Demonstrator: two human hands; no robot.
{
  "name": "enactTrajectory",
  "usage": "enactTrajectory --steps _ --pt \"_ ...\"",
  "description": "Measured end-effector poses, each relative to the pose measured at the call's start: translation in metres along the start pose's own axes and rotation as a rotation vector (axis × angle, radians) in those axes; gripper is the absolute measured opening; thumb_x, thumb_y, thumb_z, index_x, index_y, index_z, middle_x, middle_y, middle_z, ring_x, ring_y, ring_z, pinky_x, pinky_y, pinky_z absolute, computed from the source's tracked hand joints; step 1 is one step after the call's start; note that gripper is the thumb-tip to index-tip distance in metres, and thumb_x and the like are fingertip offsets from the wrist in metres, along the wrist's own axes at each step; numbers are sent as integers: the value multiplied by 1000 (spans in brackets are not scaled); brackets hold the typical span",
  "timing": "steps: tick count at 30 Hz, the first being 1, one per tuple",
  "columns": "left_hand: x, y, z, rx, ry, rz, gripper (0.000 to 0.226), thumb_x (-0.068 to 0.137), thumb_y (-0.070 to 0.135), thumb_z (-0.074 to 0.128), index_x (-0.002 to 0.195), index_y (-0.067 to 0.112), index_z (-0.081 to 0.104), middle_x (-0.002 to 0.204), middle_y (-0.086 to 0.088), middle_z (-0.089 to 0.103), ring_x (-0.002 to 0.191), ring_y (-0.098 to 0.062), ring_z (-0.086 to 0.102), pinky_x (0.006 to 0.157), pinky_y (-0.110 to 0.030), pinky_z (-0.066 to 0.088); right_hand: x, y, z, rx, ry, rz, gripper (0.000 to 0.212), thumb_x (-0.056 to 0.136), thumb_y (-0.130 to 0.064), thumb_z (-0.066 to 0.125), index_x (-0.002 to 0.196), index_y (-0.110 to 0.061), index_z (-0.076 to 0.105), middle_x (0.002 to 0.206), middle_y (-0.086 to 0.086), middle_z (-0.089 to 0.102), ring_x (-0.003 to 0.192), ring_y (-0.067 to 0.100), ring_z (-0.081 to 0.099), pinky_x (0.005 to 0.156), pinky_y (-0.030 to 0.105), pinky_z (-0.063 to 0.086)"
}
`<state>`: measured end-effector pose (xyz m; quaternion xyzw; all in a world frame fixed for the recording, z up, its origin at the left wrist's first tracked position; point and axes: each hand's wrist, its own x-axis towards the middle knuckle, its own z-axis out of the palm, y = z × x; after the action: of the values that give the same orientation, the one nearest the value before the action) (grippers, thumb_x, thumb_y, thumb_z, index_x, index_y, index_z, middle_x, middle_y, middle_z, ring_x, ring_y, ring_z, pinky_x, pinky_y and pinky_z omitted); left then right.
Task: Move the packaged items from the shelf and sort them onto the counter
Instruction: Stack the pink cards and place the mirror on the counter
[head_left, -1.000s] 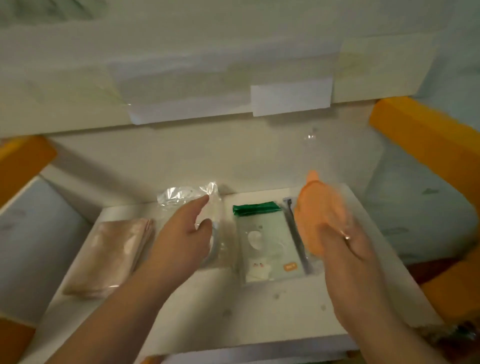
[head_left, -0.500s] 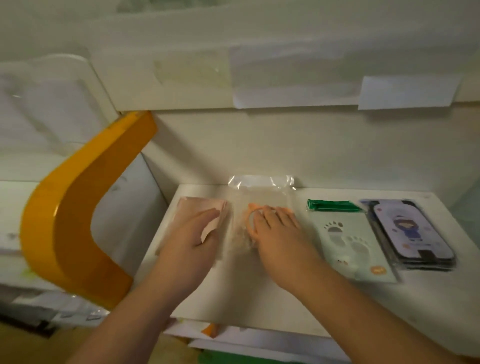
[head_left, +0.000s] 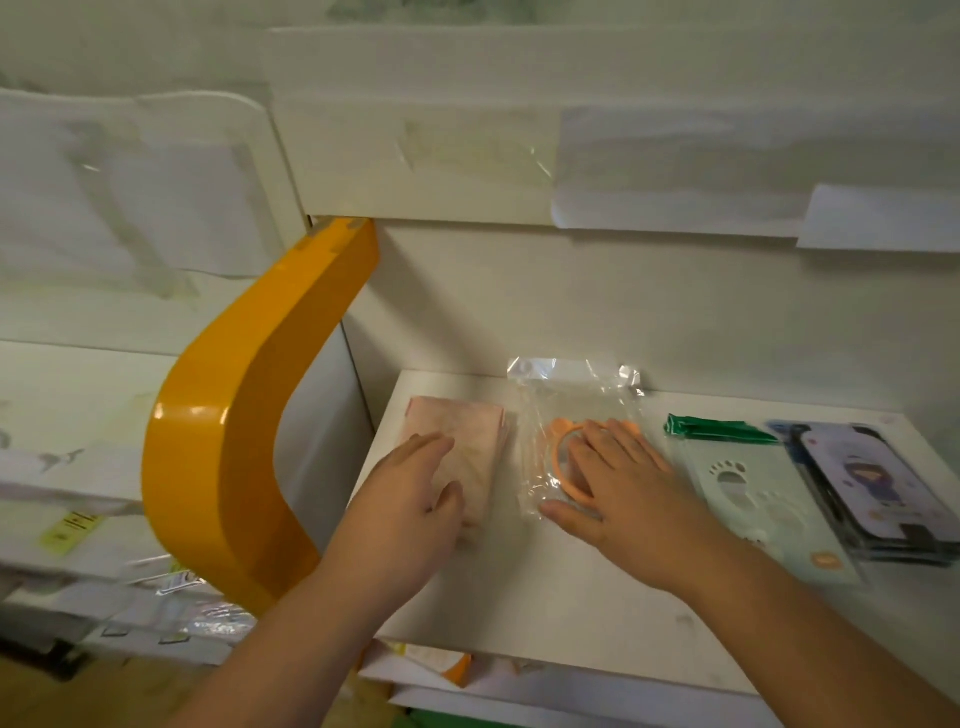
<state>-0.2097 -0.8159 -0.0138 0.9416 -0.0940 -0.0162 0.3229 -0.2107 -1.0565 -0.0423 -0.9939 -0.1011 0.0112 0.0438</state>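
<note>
Several packaged items lie in a row on the white shelf (head_left: 545, 597). At the left is a pink folded packet (head_left: 467, 436), and my left hand (head_left: 410, 504) rests flat on its near half, fingers spread. Beside it lies a clear plastic bag (head_left: 571, 395) holding an orange ring-shaped item (head_left: 563, 467). My right hand (head_left: 618, 488) lies flat on that bag, fingers apart, covering most of the ring. Further right are a pale green paw-print packet with a green top (head_left: 753, 493) and a stack of purple phone-case packets (head_left: 872, 483).
A curved orange support (head_left: 234, 431) rises at the shelf's left edge. The white back wall (head_left: 623, 312) and an upper shelf with taped papers (head_left: 675, 208) hang over the items. Lower shelves with small packets (head_left: 171, 587) show at the left and below.
The view swung left and settled. My right hand set the orange item down on the clear bag and flattened on it. My left hand moved from the clear bag onto the pink packet.
</note>
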Motion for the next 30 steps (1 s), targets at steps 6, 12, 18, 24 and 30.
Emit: enactTrajectory --steps 6,12,18,24,30 --pt "14 -16 7 40 13 -146 45 97 28 48 141 19 46 149 0 41 131 -21 42 98 -25 35 4 -45 -13 133 227 23 61 96 -53 30 146 -21 40 161 2 28 149 20 23 117 24 1" --pt "15 -24 12 121 -31 -143 39 96 34 48 133 21 47 145 1 40 123 -21 47 92 -26 37 11 -95 2 333 214 -101 48 98 -11 46 144 -20 42 160 1 25 141 20 34 115 26 27" --pt "17 -33 16 151 -32 -187 51 89 47 50 135 25 42 129 3 48 110 -19 52 83 -31 46 20 -118 30 618 54 115 44 103 -26 39 146 -19 31 157 2 19 139 24 35 108 29 37" --pt "25 -22 15 -59 -58 -289 58 82 33 60 137 25 42 125 2 61 113 -25 60 88 -29 47 21 -117 34 796 93 213 46 98 -15 46 142 -19 36 149 3 35 133 21 41 108 34 40" --pt "40 -23 12 -614 19 -584 75 89 23 62 152 23 22 124 -2 53 96 -18 56 69 -25 43 18 -107 32 893 86 266 53 97 -17 53 146 -21 34 131 -14 38 121 7 42 95 19 34"
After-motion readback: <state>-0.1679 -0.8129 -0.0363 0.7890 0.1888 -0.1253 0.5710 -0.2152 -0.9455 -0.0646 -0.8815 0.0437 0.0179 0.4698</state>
